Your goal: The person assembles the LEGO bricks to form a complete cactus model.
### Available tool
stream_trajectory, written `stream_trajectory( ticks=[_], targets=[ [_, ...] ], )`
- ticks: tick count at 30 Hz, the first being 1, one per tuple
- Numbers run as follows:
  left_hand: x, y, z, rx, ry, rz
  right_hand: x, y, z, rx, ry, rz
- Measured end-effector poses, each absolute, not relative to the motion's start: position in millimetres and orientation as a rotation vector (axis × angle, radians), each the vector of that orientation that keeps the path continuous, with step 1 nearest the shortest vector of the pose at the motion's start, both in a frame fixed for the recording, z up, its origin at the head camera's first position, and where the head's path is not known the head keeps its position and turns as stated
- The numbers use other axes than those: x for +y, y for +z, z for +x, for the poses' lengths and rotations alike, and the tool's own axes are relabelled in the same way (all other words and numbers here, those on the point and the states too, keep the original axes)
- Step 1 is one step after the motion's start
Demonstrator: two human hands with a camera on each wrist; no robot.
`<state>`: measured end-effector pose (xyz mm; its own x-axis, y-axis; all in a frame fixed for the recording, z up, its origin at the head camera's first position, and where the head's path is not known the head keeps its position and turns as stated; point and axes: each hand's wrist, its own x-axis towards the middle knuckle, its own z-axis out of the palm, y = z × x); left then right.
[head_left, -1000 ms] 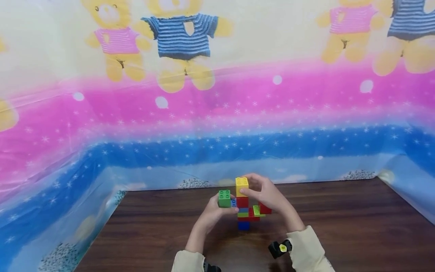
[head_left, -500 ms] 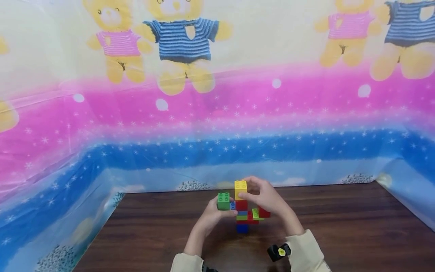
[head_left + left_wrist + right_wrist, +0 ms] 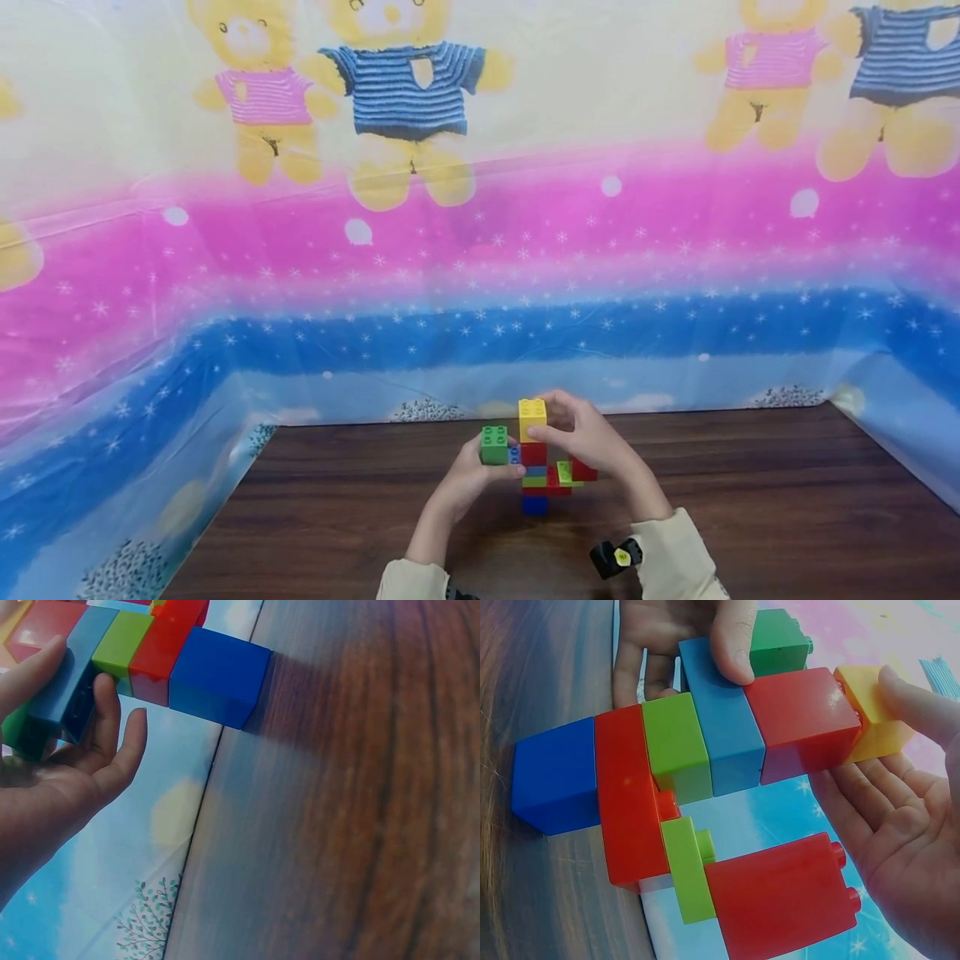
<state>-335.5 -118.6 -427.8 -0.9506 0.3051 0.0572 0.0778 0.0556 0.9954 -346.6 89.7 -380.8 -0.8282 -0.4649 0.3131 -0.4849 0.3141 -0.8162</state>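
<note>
A tower of toy building bricks stands on the table between the hands. Its bottom is a dark blue brick (image 3: 555, 776); above come a long red brick (image 3: 630, 795), a lime brick (image 3: 676, 746), a long light blue brick (image 3: 724, 720) and a red brick (image 3: 799, 720). My left hand (image 3: 468, 471) grips the light blue brick's left arm, thumb across its front, fingers behind. On that arm sits a green brick (image 3: 494, 445). My right hand (image 3: 581, 429) pinches the yellow brick (image 3: 532, 419) at the top, between thumb and fingers. Red studs show in the seam under it.
On the right, the long red brick carries a thin lime brick (image 3: 688, 870) and another red brick (image 3: 784, 896), below the right hand. The dark wooden table (image 3: 337, 517) ends at a hanging cloth (image 3: 450, 333) printed with bears. Black wrist cameras (image 3: 615, 557) sit at the sleeves.
The head view has shifted slightly, so the scene sits a little lower. Both hands keep their holds and the bricks show no visible movement.
</note>
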Motion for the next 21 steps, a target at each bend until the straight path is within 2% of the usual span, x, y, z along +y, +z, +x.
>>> stream_trajectory(
  ticks=[21],
  targets=[
    [-119.8, -428.2, -334.1, 2.164, 2.001, 0.392, 92.1, -388.2, -353.0, -2.496, 1.600, 0.980]
  ],
)
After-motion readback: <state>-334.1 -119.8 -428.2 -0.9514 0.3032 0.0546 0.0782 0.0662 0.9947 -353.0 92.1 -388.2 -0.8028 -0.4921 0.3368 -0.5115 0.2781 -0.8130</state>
